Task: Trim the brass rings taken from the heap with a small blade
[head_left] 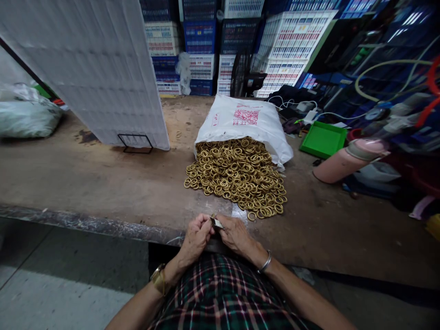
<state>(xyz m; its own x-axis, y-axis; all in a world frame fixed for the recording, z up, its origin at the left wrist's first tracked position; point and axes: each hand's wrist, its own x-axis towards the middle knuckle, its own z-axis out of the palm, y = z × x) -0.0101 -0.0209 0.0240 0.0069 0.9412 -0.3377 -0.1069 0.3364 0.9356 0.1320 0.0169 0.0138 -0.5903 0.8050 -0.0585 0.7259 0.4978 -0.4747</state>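
Note:
My left hand (197, 236) and my right hand (237, 234) meet at the table's near edge, in front of my lap. The fingers of both are closed. From the fingers of my right hand sticks a small flat blade-like piece (217, 223), pale and shiny, pointing to my left fingertips. A tiny brass-coloured bit shows between the fingertips; what my left hand pinches is mostly hidden. Just beyond the hands lies a heap of brass-coloured rings (237, 172), spilling from the mouth of a white sack (209, 121) with red print.
A tall whitish panel (113, 68) stands on a black wire stand (135, 144) at left. To the right are a green tray (325, 140) and a pink bottle (347, 160) lying tilted. Stacked crates (201, 36) and a black fan (240, 73) line the back of the wooden table (85, 183).

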